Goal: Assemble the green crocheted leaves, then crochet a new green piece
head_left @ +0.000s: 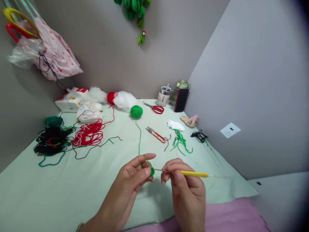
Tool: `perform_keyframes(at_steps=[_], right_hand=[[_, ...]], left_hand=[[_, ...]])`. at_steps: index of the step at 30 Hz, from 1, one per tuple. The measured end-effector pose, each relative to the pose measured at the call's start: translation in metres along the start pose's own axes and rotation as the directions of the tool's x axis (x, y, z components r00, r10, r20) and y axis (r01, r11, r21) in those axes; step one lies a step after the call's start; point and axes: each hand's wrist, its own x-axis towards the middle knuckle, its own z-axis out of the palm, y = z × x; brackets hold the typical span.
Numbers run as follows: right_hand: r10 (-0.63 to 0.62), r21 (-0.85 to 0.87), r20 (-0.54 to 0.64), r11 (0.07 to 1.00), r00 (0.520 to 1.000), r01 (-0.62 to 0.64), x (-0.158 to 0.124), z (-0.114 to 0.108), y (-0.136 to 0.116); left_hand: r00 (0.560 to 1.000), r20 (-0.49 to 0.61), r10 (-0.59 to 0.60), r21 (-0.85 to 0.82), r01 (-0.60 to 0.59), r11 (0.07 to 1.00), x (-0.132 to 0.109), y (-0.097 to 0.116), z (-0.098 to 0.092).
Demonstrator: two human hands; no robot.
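Observation:
My left hand (135, 175) pinches a small green crochet piece (152, 171), with green yarn looped over its forefinger. That yarn strand (139, 138) runs back across the table to a green yarn ball (136, 111). My right hand (185, 190) is closed round a yellow-handled crochet hook (193, 174). The hook's metal tip points left into the green piece. Both hands hover close together above the near part of the pale green table (60, 190).
Orange thread snips (156, 134) and red scissors (155, 109) lie behind the hands. Tangles of black yarn (51, 140) and red yarn (88, 133) lie at the left. Green yarn scraps (180, 141), white stuffing (125, 100), a cup (164, 96) and a black clip (199, 135) sit farther back.

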Motion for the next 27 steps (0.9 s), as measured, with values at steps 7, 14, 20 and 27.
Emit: perform_keyframes(at_steps=[7, 14, 20, 27], right_hand=[[0.014, 0.009, 0.056, 1.0, 0.998, -0.014, 0.001, 0.005, 0.0], [0.041, 0.037, 0.079, 0.998, 0.996, -0.044, 0.004, 0.005, 0.0], [-0.039, -0.008, 0.097, 0.999, 0.995, 0.04, 0.003, 0.004, 0.001], [0.195, 0.242, -0.011, 0.952, 0.981, -0.187, 0.006, 0.001, 0.004]], left_hand=[[0.996, 0.085, 0.03, 0.102, -0.039, 0.994, -0.004, 0.002, 0.004], [0.997, 0.073, -0.026, 0.058, 0.022, 0.998, -0.005, 0.009, 0.005], [0.998, 0.056, -0.037, 0.036, 0.035, 0.999, -0.005, 0.009, 0.009], [0.998, 0.022, -0.067, 0.005, 0.067, 0.998, -0.006, 0.012, 0.003]])
